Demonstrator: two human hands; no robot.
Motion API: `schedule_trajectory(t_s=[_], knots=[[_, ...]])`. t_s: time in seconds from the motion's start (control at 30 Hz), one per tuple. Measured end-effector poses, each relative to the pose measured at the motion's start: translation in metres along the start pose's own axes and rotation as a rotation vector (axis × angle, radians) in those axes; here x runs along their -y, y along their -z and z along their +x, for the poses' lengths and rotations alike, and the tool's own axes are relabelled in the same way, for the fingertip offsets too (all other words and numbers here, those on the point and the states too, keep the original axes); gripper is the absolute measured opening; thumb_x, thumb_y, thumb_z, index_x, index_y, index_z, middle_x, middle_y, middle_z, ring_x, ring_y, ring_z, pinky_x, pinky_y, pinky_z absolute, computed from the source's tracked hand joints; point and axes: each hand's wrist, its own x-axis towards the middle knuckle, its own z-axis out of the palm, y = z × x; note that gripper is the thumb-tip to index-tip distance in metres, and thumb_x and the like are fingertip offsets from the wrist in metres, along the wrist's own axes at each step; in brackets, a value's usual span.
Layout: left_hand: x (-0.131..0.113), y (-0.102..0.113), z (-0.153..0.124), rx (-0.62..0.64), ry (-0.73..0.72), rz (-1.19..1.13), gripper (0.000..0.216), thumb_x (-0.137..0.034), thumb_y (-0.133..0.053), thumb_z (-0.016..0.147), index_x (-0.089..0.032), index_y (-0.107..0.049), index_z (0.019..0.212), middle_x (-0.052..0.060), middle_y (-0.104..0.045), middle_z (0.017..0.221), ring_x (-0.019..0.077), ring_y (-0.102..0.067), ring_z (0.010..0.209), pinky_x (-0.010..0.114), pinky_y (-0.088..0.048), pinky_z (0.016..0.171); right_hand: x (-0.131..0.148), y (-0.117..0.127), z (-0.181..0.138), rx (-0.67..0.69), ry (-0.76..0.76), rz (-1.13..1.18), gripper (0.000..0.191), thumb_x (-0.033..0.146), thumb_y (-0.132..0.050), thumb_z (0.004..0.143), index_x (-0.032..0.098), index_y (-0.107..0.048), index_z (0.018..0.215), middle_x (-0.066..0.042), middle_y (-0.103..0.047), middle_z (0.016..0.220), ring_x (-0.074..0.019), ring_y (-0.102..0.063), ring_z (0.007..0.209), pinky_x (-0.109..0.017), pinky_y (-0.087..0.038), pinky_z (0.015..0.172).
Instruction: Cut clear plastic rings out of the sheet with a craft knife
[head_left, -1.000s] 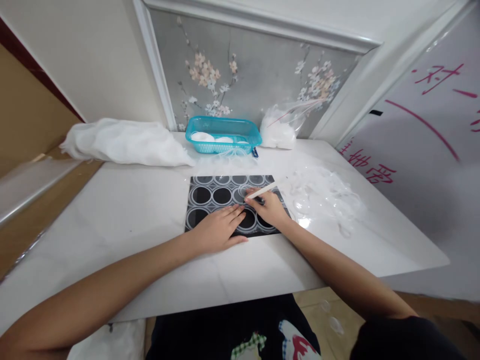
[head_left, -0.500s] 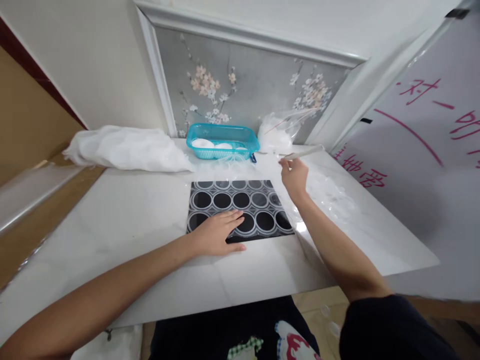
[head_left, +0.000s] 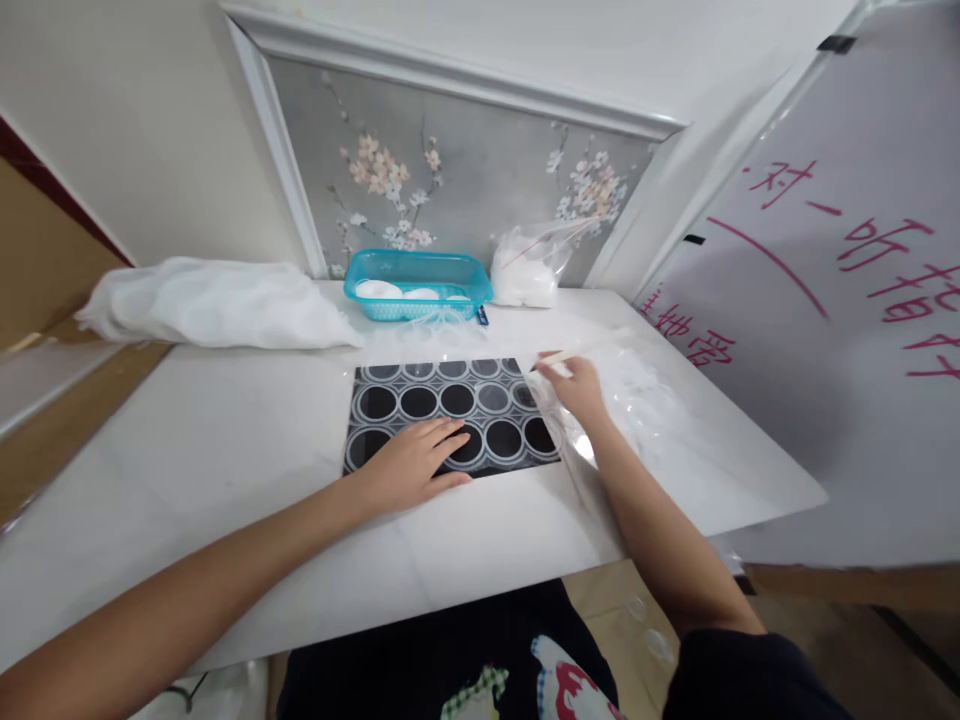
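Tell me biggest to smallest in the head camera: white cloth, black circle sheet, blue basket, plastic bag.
1. Black circle sheet and white cloth look about alike. The sheet is nearer the camera, so I will not rank them.
2. Blue basket.
3. Plastic bag, the smallest.

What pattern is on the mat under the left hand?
The mat is black with rows of white-ringed circles; head view.

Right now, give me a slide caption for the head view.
Left hand flat on the black circle-patterned mat, right hand holding a thin white stick beside clear plastic scraps.
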Motion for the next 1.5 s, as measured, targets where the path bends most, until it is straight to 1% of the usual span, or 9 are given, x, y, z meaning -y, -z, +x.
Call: schedule_trajectory(t_s=[0.17,0.5,0.67,0.83,0.93,1.03,1.13,1.27,1.5], knots=[[0.002,-0.001,0.000,0.009,-0.043,0.044,0.065,-0.060,-0.040,0.101,-0.010,-0.057,0.139,0.020,-0.051,0.150,0.0346,-0.050,0.137,0.051,-0.043,0.112,0.031,-0.044,-0.025,0.301,0.059,0.091,0.010,0.028,-0.070,0.080,0.021,-0.076,0.077,-0.001,-0.080,0.080,-0.0225,-0.075,0.079,-0.031,-0.057,0.075],[0.005,-0.007,-0.002,-0.036,-0.048,0.007,0.063,-0.059,-0.037,0.102,-0.011,-0.057,0.138,0.019,-0.051,0.149,0.0353,-0.052,0.136,0.053,-0.043,0.111,0.032,-0.043,-0.029,0.294,0.041,-0.015,0.009,0.023,-0.068,0.085,0.016,-0.075,0.084,-0.007,-0.080,0.086,-0.0241,-0.075,0.083,-0.033,-0.056,0.076],[0.002,-0.002,-0.002,0.033,-0.054,0.018,0.065,-0.061,-0.037,0.101,-0.017,-0.049,0.147,0.017,-0.038,0.159,0.0367,-0.037,0.146,0.056,-0.031,0.118,0.043,-0.039,-0.036,0.322,0.147,-0.104,0.011,0.020,-0.063,0.087,0.018,-0.074,0.086,-0.010,-0.079,0.098,-0.0279,-0.073,0.097,-0.041,-0.053,0.093],[0.000,0.002,-0.001,0.190,-0.024,-0.045,0.075,-0.070,-0.037,0.097,-0.023,-0.037,0.155,0.014,-0.025,0.164,0.0377,-0.020,0.153,0.058,-0.017,0.122,0.053,-0.048,-0.056,0.305,0.467,-0.481,0.024,0.010,-0.049,0.089,0.015,-0.071,0.100,-0.014,-0.079,0.092,-0.0297,-0.066,0.116,-0.052,-0.026,0.119],[-0.001,0.003,0.000,0.261,-0.008,-0.056,0.084,-0.075,-0.036,0.093,-0.023,-0.029,0.158,0.014,-0.017,0.166,0.0384,-0.014,0.154,0.058,-0.013,0.122,0.051,-0.045,-0.046,0.236,0.456,-0.615,0.029,0.008,-0.046,0.089,0.017,-0.069,0.105,-0.012,-0.079,0.092,-0.0273,-0.069,0.106,-0.054,-0.019,0.120],[-0.001,0.005,0.001,0.303,-0.007,-0.057,0.088,-0.078,-0.035,0.092,-0.024,-0.025,0.160,0.013,-0.013,0.167,0.0376,-0.012,0.154,0.056,-0.011,0.122,0.040,-0.020,-0.015,-0.060,0.176,-0.621,0.029,0.015,-0.041,0.094,0.016,-0.070,0.101,-0.013,-0.078,0.096,-0.0281,-0.070,0.097,-0.058,-0.023,0.116],[0.000,0.006,0.001,0.301,-0.011,-0.045,0.087,-0.078,-0.033,0.092,-0.024,-0.023,0.160,0.012,-0.013,0.167,0.0356,-0.012,0.155,0.054,-0.010,0.123,0.024,0.009,0.006,-0.321,-0.013,-0.517,0.034,0.023,-0.038,0.098,0.013,-0.070,0.106,-0.019,-0.074,0.113,-0.0326,-0.064,0.113,-0.054,-0.033,0.110],[0.001,0.006,0.000,0.290,-0.022,-0.046,0.085,-0.076,-0.033,0.093,-0.025,-0.024,0.160,0.011,-0.014,0.167,0.0346,-0.012,0.155,0.053,-0.009,0.124,0.010,0.016,0.002,-0.003,-0.034,-0.379,0.028,0.031,-0.053,0.092,0.015,-0.075,0.085,-0.015,-0.078,0.095,-0.0286,-0.070,0.094,-0.037,-0.049,0.086],[0.003,0.009,-0.001,0.317,-0.013,-0.047,0.077,-0.073,-0.034,0.095,-0.029,-0.029,0.158,0.010,-0.014,0.167,0.0368,-0.012,0.154,0.057,-0.012,0.123,0.021,0.001,-0.008,0.303,-0.016,-0.267,0.024,0.028,-0.065,0.085,0.016,-0.073,0.066,-0.006,-0.077,0.072,-0.0194,-0.071,0.072,-0.025,-0.046,0.066]])
